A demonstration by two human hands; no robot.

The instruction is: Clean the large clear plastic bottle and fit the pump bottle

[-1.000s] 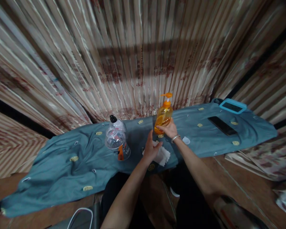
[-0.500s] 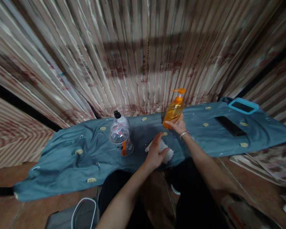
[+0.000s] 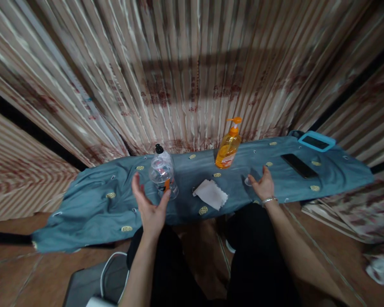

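My left hand [image 3: 151, 211] is open, thumb and fingers spread, at the near left side of a clear plastic container [image 3: 163, 174] with an orange and black print. Whether it touches the container I cannot tell. Just behind that stands a whitish bottle with a black top [image 3: 159, 149], partly hidden. My right hand [image 3: 263, 184] is open beside a small clear round lid [image 3: 248, 181] on the cloth, its thumb close to the lid's edge. An orange pump bottle [image 3: 228, 149] stands upright near the back edge. A white cloth [image 3: 210, 194] with a scalloped edge lies between my hands.
A teal cloth with yellow prints [image 3: 92, 200] covers the narrow bench. At its right lie a black phone [image 3: 299, 166] and a blue-framed object [image 3: 317, 141]. A striped curtain [image 3: 192, 76] hangs behind. A grey case [image 3: 83, 281] with a white cable is on the floor at left.
My right hand has let go of the orange pump bottle and moved right and nearer, to the clear lid. My left hand has moved left from the white cloth to the clear container.
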